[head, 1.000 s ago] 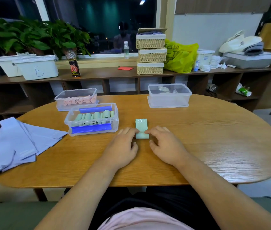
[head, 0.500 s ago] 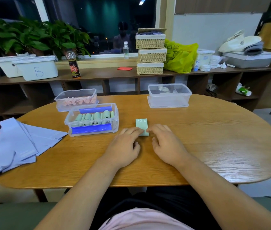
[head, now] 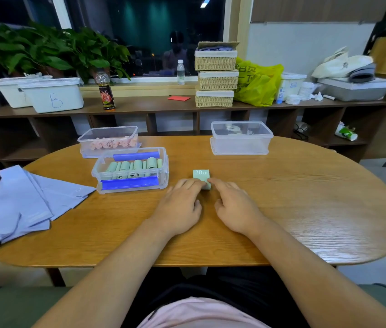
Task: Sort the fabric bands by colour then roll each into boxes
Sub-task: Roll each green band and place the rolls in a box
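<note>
The left hand (head: 180, 204) and the right hand (head: 234, 207) lie on the table (head: 281, 197), close together, with fingers nearly straight and gripping nothing. Their fingertips (head: 197, 183) press on the rolled end of the green band (head: 201, 174). The roll lies sideways, from one hand to the other, and both hands are just as near. The flat end, marked 30 LB, points away past the fingertips, so I think the roll should be pushed that way. Left of the fingers, a bit farther, sits the box (head: 164, 170) of green rolls
</note>
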Available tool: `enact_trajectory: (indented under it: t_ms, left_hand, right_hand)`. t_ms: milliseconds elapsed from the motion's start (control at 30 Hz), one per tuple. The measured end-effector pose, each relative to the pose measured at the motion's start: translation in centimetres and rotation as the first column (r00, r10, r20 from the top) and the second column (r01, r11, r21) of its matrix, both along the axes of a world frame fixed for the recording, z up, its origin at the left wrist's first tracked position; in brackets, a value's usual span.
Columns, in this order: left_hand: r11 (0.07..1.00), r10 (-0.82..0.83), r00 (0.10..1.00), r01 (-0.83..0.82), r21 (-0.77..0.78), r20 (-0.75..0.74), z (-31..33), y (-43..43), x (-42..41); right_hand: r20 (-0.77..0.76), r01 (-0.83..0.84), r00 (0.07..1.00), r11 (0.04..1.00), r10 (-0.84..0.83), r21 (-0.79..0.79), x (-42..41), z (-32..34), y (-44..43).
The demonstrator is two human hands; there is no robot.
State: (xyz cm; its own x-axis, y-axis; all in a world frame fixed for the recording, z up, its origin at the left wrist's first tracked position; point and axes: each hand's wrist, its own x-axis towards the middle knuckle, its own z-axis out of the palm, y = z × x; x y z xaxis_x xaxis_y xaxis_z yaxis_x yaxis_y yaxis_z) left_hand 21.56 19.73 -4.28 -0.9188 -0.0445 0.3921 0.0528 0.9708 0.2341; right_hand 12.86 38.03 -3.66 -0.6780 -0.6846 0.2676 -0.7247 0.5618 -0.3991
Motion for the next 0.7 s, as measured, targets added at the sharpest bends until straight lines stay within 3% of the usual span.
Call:
enact_trajectory:
  t_ms: [267,533,700]
  left_hand:
    - [0.993,0.102,0.994,-0.1,-0.069,0.033,0.8,-0.5,-3.9]
    - [0.984,0.159,0.977,-0.146,-0.099,0.142,1.8,-1.2,-7.7]
    - [0.991,0.13,0.985,-0.127,-0.033,0.118,1.4,-1.5,-8.3]
  right_hand:
    - [0.127,0.105,0.988,0.98,-0.084,-0.168,-0.4,0.0,0.6]
    - [0.125,0.095,0.989,0.979,-0.073,-0.179,-0.5,-0.2,0.7]
    - [0.12,0.092,0.99,0.977,-0.069,-0.19,-0.6,-0.2,0.7]
